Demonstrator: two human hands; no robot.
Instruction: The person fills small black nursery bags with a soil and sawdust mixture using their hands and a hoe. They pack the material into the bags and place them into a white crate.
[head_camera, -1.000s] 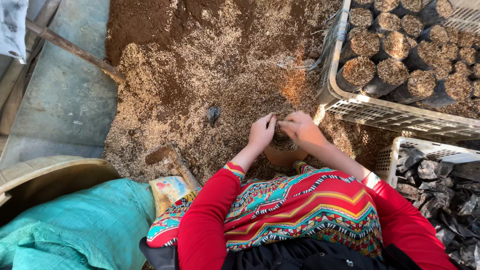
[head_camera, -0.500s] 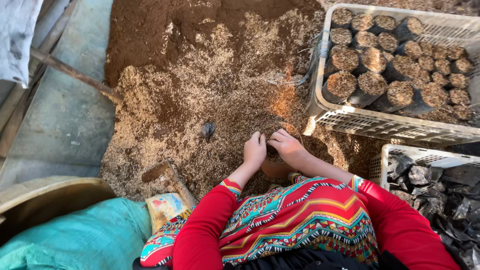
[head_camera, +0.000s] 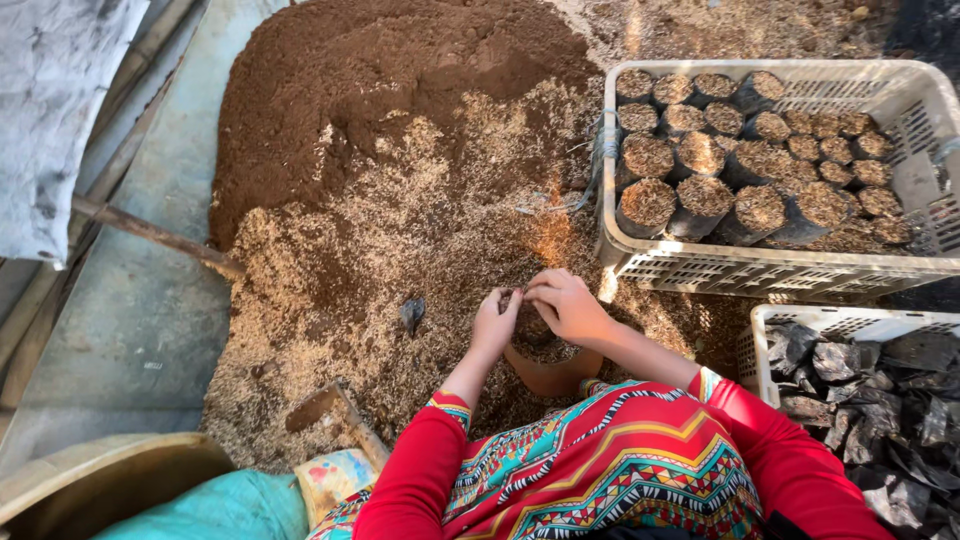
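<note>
My left hand (head_camera: 495, 325) and my right hand (head_camera: 565, 303) meet over a small dark planting bag (head_camera: 530, 328) that stands in the husk and soil mix (head_camera: 400, 250). Both hands pinch the bag's rim, fingers closed on it. The bag is mostly hidden by my hands and looks partly filled with the mix. Both arms wear red sleeves. A bare foot (head_camera: 550, 377) rests just under the bag.
A white crate (head_camera: 780, 270) at the right holds several filled bags (head_camera: 700, 195). A second crate (head_camera: 800, 315) at the lower right holds empty black bags (head_camera: 870, 390). Brown soil heap (head_camera: 400, 100) lies behind. Trowel (head_camera: 330, 410), wooden handle (head_camera: 150, 232) and basin (head_camera: 90, 480) lie left.
The view has tilted, so the hands sit lower in the frame and the filled crate shows fully. Both hands stay together on the small bag.
</note>
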